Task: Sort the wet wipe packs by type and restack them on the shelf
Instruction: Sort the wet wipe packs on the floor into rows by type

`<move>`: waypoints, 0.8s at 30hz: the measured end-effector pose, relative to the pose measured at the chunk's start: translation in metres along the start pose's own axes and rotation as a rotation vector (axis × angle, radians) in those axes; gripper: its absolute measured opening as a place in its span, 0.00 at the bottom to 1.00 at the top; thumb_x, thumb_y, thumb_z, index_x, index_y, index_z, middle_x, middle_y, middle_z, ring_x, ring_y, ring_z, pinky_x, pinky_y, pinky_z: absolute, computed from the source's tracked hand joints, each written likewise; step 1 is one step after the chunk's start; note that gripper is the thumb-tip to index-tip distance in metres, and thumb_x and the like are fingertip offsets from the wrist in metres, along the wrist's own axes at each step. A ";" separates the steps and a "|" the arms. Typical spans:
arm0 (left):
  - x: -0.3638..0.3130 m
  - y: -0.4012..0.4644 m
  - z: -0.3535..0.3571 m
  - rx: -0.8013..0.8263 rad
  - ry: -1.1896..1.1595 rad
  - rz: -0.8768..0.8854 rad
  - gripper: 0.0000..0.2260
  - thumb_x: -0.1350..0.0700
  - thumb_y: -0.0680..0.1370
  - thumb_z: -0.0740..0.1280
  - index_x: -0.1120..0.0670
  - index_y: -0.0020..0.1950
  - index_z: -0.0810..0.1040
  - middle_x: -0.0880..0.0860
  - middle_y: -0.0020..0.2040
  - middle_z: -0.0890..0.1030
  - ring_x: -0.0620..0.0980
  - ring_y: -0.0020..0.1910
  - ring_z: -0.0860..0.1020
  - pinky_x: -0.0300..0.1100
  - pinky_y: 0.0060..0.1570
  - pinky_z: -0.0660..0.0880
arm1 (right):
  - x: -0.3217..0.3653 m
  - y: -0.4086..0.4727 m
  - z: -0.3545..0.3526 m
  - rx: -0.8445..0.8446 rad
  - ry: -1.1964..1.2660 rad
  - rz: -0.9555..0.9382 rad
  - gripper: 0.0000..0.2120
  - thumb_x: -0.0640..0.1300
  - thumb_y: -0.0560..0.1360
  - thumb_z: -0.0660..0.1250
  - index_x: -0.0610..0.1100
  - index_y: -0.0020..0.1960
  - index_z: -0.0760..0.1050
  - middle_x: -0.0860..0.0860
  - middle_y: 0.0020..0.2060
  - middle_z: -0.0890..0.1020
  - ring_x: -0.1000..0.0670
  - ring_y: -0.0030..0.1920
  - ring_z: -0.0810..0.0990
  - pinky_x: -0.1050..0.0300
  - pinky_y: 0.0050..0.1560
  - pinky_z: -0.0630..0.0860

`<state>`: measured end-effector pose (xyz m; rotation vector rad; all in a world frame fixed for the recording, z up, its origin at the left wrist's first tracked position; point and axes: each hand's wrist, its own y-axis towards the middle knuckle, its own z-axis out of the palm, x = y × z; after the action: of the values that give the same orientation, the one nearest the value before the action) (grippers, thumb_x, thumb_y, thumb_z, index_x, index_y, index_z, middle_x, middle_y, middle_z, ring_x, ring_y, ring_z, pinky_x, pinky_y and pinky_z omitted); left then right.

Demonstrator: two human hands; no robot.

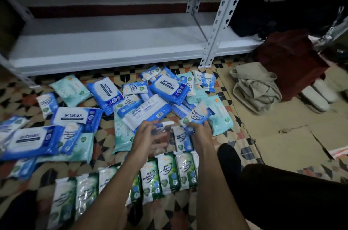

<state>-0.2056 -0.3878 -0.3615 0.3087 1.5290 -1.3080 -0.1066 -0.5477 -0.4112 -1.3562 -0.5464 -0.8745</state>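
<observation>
Your right hand (197,127) has its grip closed on a small blue-and-white fragrance antibacterial wipes pack (196,116), held just above the floor at the near edge of the pile. Your left hand (148,135) is blurred, fingers spread and reaching over another small blue pack (162,126) — whether its grip has closed on that pack cannot be told.

Location of the task items:
- The unsorted pile (150,96) lies on the patterned tile floor (235,126) in front of the white metal shelf (113,45). It mixes dark-blue antabax packs (169,87), pale teal packs (70,87) and small blue packs.
- More antabax packs (28,140) lie to your left, overlapping teal ones.
- A row of green pine antibacterial wipes packs (165,171) lies side by side nearest you, under your forearms.
- The bottom shelf board carries no packs.

To the right — flattened cardboard (291,132) on the floor, a folded beige cloth bag (254,90), and a dark red bag (288,60) beside it.
</observation>
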 end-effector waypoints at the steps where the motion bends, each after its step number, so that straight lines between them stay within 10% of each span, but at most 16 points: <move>1: -0.004 -0.004 0.000 0.002 -0.018 0.012 0.08 0.59 0.85 0.59 0.57 0.49 0.75 0.56 0.57 0.83 0.60 0.50 0.85 0.63 0.54 0.80 | 0.004 -0.004 0.002 0.011 -0.005 0.009 0.29 0.34 0.66 0.74 0.46 0.66 0.76 0.43 0.58 0.83 0.38 0.56 0.83 0.37 0.53 0.82; 6: -0.016 -0.014 0.002 -0.024 0.364 0.261 0.11 0.56 0.81 0.68 0.58 0.43 0.69 0.58 0.48 0.81 0.54 0.49 0.81 0.46 0.50 0.74 | 0.018 -0.008 -0.006 0.030 -0.095 0.016 0.17 0.33 0.72 0.70 0.41 0.60 0.79 0.40 0.56 0.82 0.42 0.48 0.81 0.52 0.38 0.77; 12: -0.005 -0.008 0.009 -0.020 0.622 0.397 0.21 0.64 0.73 0.77 0.47 0.56 0.70 0.50 0.64 0.68 0.47 0.59 0.71 0.23 0.40 0.70 | 0.017 0.007 -0.034 -0.141 -0.048 0.036 0.18 0.34 0.74 0.72 0.47 0.59 0.73 0.49 0.47 0.81 0.45 0.44 0.81 0.52 0.39 0.76; 18: -0.002 -0.003 0.022 -0.131 0.400 0.271 0.25 0.64 0.71 0.79 0.50 0.60 0.70 0.49 0.53 0.76 0.48 0.44 0.77 0.41 0.37 0.73 | 0.014 0.020 -0.062 -0.382 -0.341 0.057 0.16 0.30 0.73 0.69 0.41 0.60 0.77 0.45 0.47 0.81 0.47 0.38 0.77 0.59 0.30 0.69; 24: -0.013 0.021 0.039 -0.286 -0.002 0.091 0.24 0.60 0.74 0.76 0.49 0.66 0.71 0.52 0.51 0.79 0.47 0.41 0.81 0.43 0.38 0.81 | 0.016 0.026 -0.061 -0.185 -0.663 0.157 0.20 0.43 0.77 0.71 0.40 0.67 0.77 0.44 0.64 0.80 0.44 0.62 0.80 0.59 0.54 0.74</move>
<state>-0.1643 -0.4070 -0.3565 0.1908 1.6561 -1.0028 -0.0852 -0.6110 -0.4246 -1.8396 -0.8632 -0.3347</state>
